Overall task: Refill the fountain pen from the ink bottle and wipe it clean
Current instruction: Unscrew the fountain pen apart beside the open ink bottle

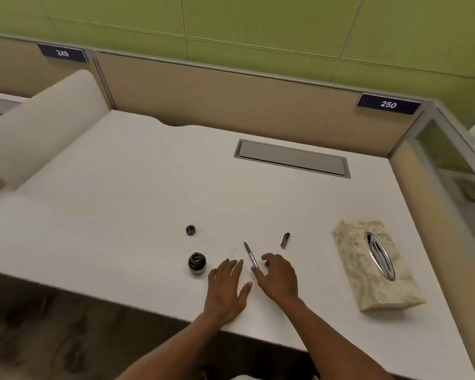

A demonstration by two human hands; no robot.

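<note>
A slim fountain pen lies on the white desk, nib pointing away from me. My right hand touches its near end with the fingertips, fingers spread. Flat on the desk just left of the pen rests my left hand, holding nothing. The open dark ink bottle stands left of that hand. Its round cap sits farther back. The pen's dark cap lies right of the nib.
A patterned tissue box with a metal-rimmed slot lies at the right. A grey cable hatch is set in the desk's far side. Beige partition panels close the back and right. The desk's front edge runs under my forearms.
</note>
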